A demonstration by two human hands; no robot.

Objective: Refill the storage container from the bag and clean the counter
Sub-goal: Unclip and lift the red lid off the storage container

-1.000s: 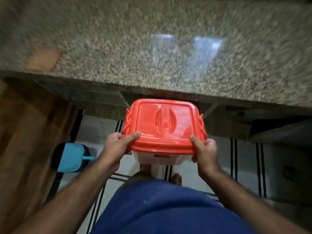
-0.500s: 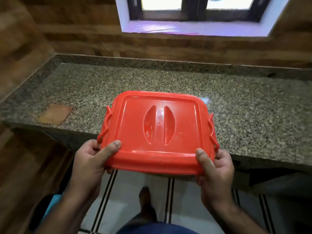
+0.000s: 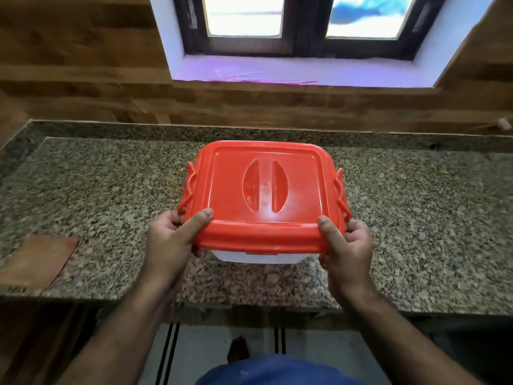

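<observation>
The storage container (image 3: 255, 257), a translucent white tub closed by a red lid (image 3: 266, 190), is sitting over the middle of the granite tabletop (image 3: 111, 190), toward its near half; whether its base is resting on the stone or is just above it cannot be told from this view. The left hand (image 3: 172, 243) is gripping the near left corner, its thumb lying on top of the lid rim and its fingers curling under the edge. The right hand (image 3: 347, 248) is gripping the near right corner in the same way, thumb on the rim, fingers wrapping below. Both grips are closed firmly on the container. The red side latches (image 3: 188, 187) are standing against the lid on both sides, and two crescent-shaped recesses are showing in the lid's centre. A brown rectangular patch (image 3: 39, 259) is lying flat on the tabletop near its front left edge, well apart from the container. A window (image 3: 305, 20) with a dark frame is showing above the wood-panelled wall (image 3: 83, 65) behind the tabletop. The tiled floor (image 3: 205, 345) with dark stripes is showing below the tabletop edge, alongside blue clothing (image 3: 277, 370) on the person.
</observation>
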